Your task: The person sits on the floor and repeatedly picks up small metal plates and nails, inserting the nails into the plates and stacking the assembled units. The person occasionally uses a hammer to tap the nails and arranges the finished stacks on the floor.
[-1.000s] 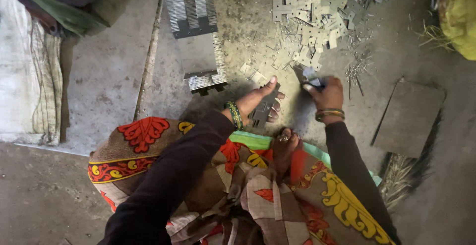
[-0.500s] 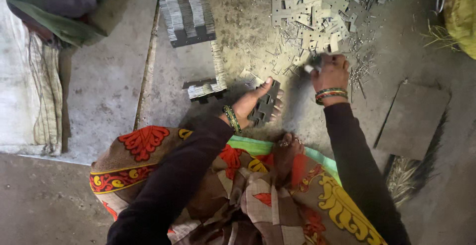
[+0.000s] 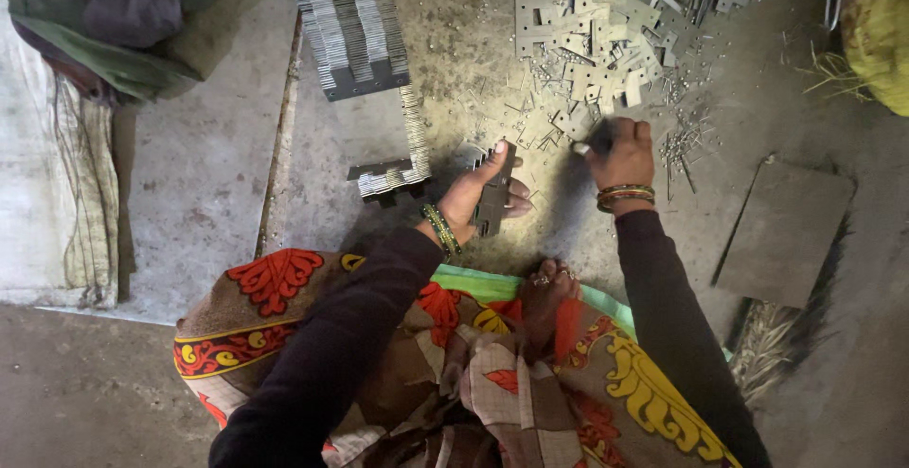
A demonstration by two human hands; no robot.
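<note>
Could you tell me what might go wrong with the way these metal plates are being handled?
1. The left hand holds a plate stack in a loose bare grip; edges may cut, or plates may slip out.
2. The right hand reaches into the loose pile beside scattered pins, which could prick fingers.
3. The bare foot lies close under the work; a dropped plate could hit it.
</note>
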